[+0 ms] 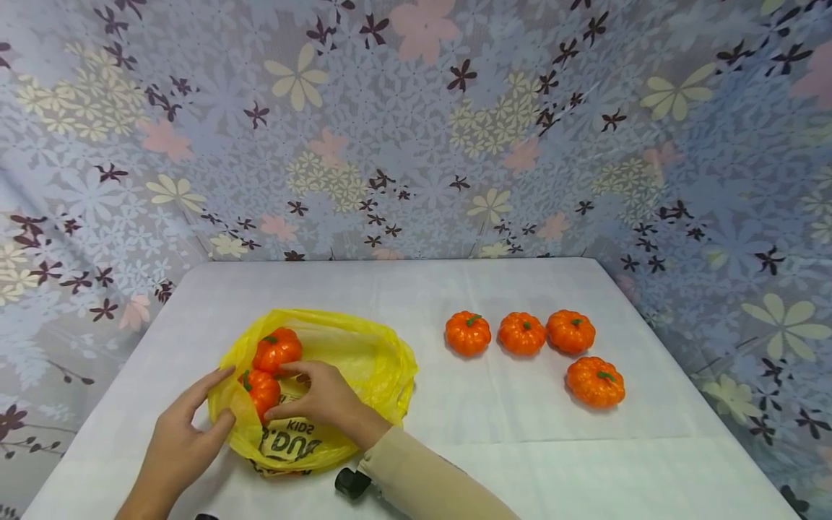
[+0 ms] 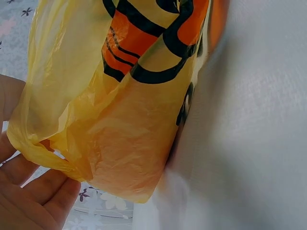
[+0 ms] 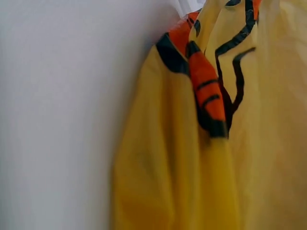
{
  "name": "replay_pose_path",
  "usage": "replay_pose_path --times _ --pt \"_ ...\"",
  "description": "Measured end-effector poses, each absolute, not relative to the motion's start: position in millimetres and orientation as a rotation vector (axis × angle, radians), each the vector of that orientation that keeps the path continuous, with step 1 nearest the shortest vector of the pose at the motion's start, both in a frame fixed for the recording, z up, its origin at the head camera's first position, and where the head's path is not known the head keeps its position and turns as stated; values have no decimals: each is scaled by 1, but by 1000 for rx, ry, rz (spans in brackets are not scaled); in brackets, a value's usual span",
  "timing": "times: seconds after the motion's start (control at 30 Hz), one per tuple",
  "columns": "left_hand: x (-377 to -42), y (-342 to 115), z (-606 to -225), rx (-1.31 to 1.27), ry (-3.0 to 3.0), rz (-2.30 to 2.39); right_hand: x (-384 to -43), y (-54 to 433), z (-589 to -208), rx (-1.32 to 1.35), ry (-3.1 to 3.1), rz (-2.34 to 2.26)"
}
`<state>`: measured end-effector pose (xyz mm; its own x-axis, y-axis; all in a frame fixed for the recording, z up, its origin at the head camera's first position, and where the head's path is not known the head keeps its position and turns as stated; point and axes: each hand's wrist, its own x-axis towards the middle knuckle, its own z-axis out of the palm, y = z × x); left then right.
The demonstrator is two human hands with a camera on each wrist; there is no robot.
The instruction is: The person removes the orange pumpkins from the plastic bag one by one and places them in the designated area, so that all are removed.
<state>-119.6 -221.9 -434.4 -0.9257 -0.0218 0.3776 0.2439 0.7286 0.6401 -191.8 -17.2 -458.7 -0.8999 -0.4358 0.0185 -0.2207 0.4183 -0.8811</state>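
Note:
A yellow plastic bag (image 1: 351,339) with black lettering lies with its mouth spread wide on the left part of the table. Two small orange toy pumpkins (image 1: 278,349) with green stems are inside, one behind the other. My left hand (image 1: 188,430) holds the bag's left edge, thumb and fingers apart; the left wrist view shows its fingers (image 2: 43,191) against the crumpled plastic. Reaching into the bag, my right hand (image 1: 325,397) grips the nearer pumpkin (image 1: 263,393) from its right side between thumb and fingers. In the right wrist view, only the bag (image 3: 177,167) and tablecloth appear.
Right of the bag, three pumpkins (image 1: 523,334) form a row, and another pumpkin (image 1: 595,383) sits nearer the front. A white cloth covers the table (image 1: 494,469). Flowered fabric (image 1: 416,144) hangs behind it. A black wrist device (image 1: 352,482) shows by my right sleeve.

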Motion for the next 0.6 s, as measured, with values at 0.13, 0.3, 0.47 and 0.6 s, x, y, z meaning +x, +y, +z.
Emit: replay_pose_path --times 0.13,0.3,0.47,0.6 --pt "-120 -222 -435 -178 -2564 -1025 -192 -19 -459 -588 2451 -1474" --pt "-120 -222 -435 -174 -2571 -1024 -195 -21 -456 -615 2438 -1446" --pt "-119 -222 -435 -163 -2581 -1025 -196 -24 -456 -655 2458 -1385" --pt "-118 -222 -437 -165 -2577 -1026 -196 -26 -459 -691 2501 -1344"
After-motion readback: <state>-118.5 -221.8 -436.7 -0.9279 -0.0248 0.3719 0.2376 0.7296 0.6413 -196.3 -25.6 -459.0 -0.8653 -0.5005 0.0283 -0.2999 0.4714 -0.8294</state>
